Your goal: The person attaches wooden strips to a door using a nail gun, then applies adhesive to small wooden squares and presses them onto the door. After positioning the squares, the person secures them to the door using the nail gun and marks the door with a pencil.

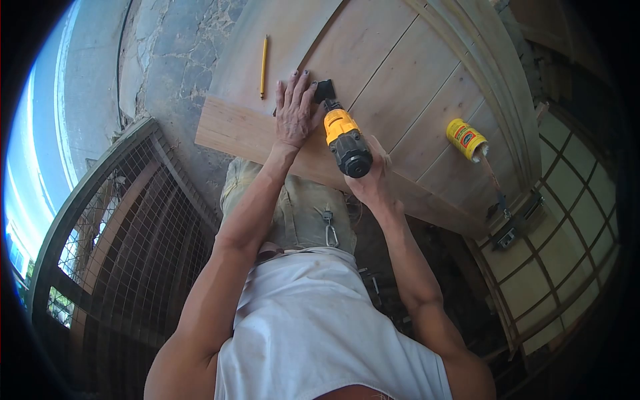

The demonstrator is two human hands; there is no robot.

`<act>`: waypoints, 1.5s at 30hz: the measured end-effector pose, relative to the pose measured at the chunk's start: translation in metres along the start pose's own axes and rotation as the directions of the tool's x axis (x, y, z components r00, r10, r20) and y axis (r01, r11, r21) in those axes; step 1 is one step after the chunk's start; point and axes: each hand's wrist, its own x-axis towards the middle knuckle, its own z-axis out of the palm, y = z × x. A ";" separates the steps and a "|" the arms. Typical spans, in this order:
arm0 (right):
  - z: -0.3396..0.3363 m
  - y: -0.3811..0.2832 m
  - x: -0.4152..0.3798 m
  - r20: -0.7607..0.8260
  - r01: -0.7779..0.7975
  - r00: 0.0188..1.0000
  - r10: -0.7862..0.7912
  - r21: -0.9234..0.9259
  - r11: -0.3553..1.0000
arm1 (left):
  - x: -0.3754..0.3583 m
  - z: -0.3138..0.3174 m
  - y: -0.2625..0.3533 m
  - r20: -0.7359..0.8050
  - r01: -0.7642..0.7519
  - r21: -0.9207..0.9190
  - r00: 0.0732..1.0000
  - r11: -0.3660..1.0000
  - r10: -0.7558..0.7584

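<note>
My right hand [373, 163] is closed around the grip of a yellow and black power drill [343, 137]. The drill's nose points away from me, close to a small flat black piece [325, 90] on the wooden panel [373, 53]. My left hand [295, 113] lies flat with its fingers stretched out, palm down on the wood beside that black piece. Its thumb side is near the drill's nose. A dark edge shows at the left of this hand, and what it belongs to is hidden. The drill's tip is too small to make out.
A yellow pencil [263, 67] lies on the panel to the left. A yellow can [467, 140] lies on its side at the right, near metal hardware [510, 237]. A mesh-covered frame [133, 200] stands at the left, and a barred grille [560, 233] at the right.
</note>
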 end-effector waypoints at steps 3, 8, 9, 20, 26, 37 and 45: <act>0.013 -0.009 0.006 -0.002 0.009 1.000 -0.009 -0.007 1.000 | -0.002 -0.002 -0.004 0.088 -0.007 0.066 0.996 0.998 0.001; 0.032 -0.009 0.013 -0.029 -0.003 1.000 0.000 -0.106 0.994 | -0.002 -0.002 -0.004 0.087 0.005 0.018 0.996 1.000 -0.006; 0.033 -0.010 0.014 -0.035 -0.009 0.999 0.005 -0.117 0.993 | -0.002 -0.002 -0.004 0.087 0.004 0.018 0.996 1.000 -0.006; 0.037 -0.026 0.028 -0.018 -0.158 0.987 0.158 -0.211 0.965 | 0.000 -0.006 -0.002 0.094 -0.005 0.007 0.996 1.000 0.004; 0.034 -0.023 0.033 0.023 -0.165 0.985 0.171 -0.160 0.973 | 0.002 -0.009 0.001 0.086 -0.023 0.022 0.996 0.999 0.021; -0.060 -0.006 -0.144 0.437 -0.558 0.829 0.349 0.682 0.473 | -0.010 -0.037 0.004 0.032 -0.073 -0.026 0.997 0.997 0.073; -0.005 0.130 -0.261 -0.233 -0.449 0.802 0.549 0.372 0.813 | -0.022 -0.038 0.010 0.193 0.000 0.201 0.980 0.980 -0.039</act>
